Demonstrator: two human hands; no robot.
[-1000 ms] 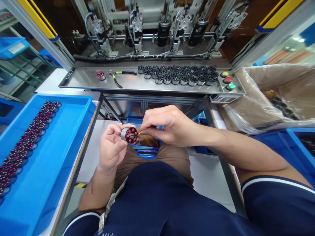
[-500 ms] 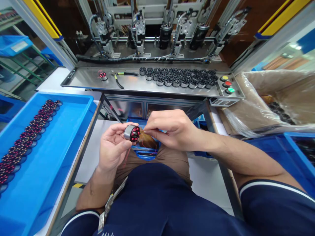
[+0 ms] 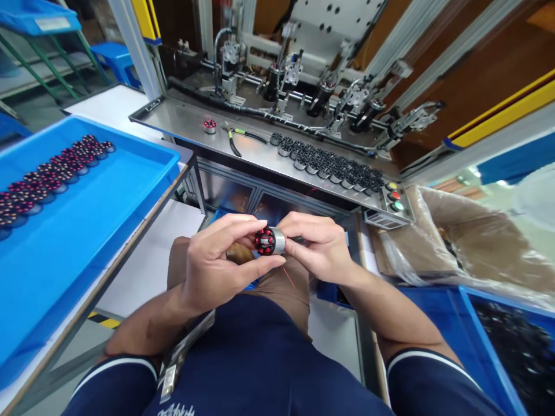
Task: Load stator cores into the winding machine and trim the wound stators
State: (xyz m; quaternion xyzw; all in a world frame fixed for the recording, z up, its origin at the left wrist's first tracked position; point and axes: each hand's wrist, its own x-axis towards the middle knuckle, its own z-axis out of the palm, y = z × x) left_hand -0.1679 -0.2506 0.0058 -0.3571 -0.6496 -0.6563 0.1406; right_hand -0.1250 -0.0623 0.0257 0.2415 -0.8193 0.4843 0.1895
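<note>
Over my lap I hold a motor stator (image 3: 277, 241), a silver ring with red copper windings on a black core. Its wound face is turned toward my left hand (image 3: 219, 263), whose fingers and thumb close on it from above and below. My right hand (image 3: 323, 247) grips the silver side, fingers bent behind it. A loose red wire (image 3: 289, 277) trails down below the stator. On the metal ledge lie one more red-wound stator (image 3: 210, 126) and side cutters (image 3: 247, 135) with black and yellow-green handles.
Rows of unwound black stators (image 3: 327, 162) stand on the metal ledge (image 3: 182, 118), by push buttons (image 3: 394, 196). At left, a blue tray (image 3: 108, 199) holds many wound stators. A plastic-lined carton (image 3: 489, 242) and a blue bin (image 3: 470, 323) are at right. The winding machine (image 3: 321, 95) rises behind.
The stator has turned, so its wound face points left rather than right. My right hand has moved from pinching near the wires onto the silver ring. The camera view has swung.
</note>
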